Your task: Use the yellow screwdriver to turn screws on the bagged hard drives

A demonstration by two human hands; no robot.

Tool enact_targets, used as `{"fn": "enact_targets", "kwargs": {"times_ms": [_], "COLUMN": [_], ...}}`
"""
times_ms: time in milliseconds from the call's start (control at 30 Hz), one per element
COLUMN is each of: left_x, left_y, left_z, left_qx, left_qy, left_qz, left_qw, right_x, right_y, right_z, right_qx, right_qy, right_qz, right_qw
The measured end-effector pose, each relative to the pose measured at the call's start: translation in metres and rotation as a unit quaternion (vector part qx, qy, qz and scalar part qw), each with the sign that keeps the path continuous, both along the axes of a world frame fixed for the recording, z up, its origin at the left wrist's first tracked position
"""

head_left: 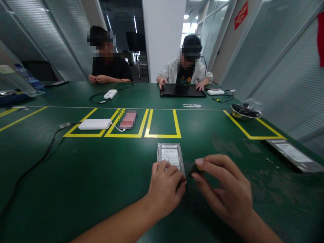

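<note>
A silver hard drive (170,153) with a white label lies flat on the green table in front of me. My left hand (167,185) is curled over its near end, the fingertips on its top and the thumb by its right near corner. Between the thumb and fingers of my right hand (224,184) is a small dark-handled screwdriver (194,170). Its thin shaft points left at the drive's right near corner, close to my left thumb. Whether the tip sits in a screw cannot be made out.
A white power bank (95,124) is cabled to a phone (128,119) among yellow tape outlines. Right of me lie a larger drive (295,153) and a metal bowl (245,116) of dark items. Across the table sit two people, one with hands on a black panel (183,90).
</note>
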State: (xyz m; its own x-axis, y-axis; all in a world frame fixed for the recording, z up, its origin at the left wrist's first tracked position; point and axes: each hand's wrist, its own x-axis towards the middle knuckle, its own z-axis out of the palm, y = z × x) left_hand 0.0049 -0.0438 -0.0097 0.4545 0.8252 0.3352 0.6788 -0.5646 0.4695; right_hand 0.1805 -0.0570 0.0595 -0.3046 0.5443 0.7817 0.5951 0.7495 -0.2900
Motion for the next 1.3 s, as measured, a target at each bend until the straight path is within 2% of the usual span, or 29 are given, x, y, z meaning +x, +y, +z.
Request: {"fn": "enact_targets", "kwargs": {"times_ms": [600,800,1300], "left_x": [-0.0001,-0.0003,-0.001], "left_y": [0.0003,0.0009,0.0019], "left_z": [-0.0003,-0.0015,-0.0021], "left_qx": [0.004,0.002,0.004], "left_qy": [0.0,0.001,0.001], "left_qz": [0.001,0.003,0.001], "left_qw": [1.0,1.0,1.0], "right_x": [0.002,0.0015,0.001], "right_y": [0.0014,0.0012,0.0015], "right_z": [-0.0039,-0.0048,-0.0048], "right_qx": [-0.022,-0.005,-0.003], "right_qy": [0.018,0.022,0.02], "right_qz": [0.036,0.005,0.003], "right_qw": [0.999,1.0,1.0]}}
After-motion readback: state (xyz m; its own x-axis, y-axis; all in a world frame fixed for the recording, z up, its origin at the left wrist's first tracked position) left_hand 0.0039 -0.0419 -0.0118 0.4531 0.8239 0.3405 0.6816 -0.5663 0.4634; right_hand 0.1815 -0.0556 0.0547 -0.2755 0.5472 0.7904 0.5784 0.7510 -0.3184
